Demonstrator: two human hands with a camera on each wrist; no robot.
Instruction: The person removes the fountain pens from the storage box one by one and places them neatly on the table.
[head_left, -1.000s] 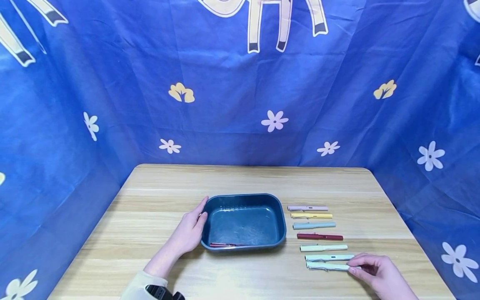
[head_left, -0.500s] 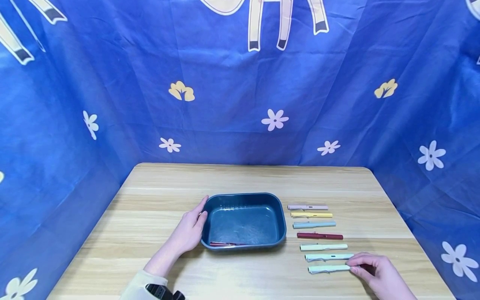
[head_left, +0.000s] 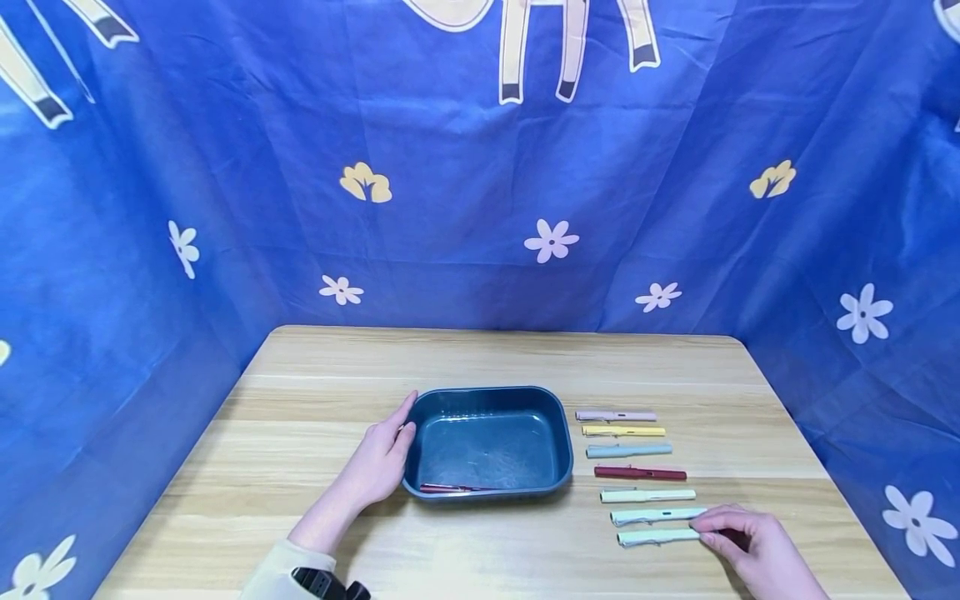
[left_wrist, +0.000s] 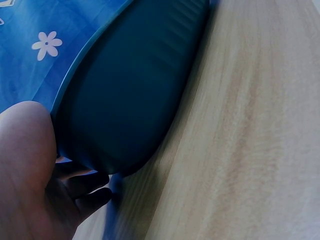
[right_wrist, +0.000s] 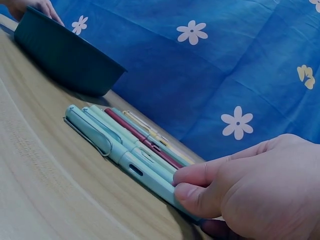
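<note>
My left hand (head_left: 386,458) holds the left rim of a dark teal plastic tray (head_left: 491,442), thumb over the rim and fingers along the outer wall in the left wrist view. A dark red pen (head_left: 450,488) lies inside the tray by its near wall. To the right, my right hand (head_left: 753,542) pinches the right end of the nearest mint-green pen (head_left: 660,537) between thumb and fingers; that end is hidden. Just beyond it lies another mint-green pen (head_left: 656,517), close to my fingertips. The right wrist view shows the pinched pen's clip (right_wrist: 90,138) facing the near side.
More pens lie in a column to the right of the tray: pale green (head_left: 648,496), dark red (head_left: 640,473), light blue (head_left: 630,451), yellow (head_left: 624,431) and lavender (head_left: 617,416). Blue patterned cloth (head_left: 465,208) surrounds the wooden table (head_left: 322,358) at the back and sides.
The nearest mint-green pen's left end has shifted slightly toward me and to the right, now lying more parallel to its neighbour with a wider gap. My left hand and the tray stay put.
</note>
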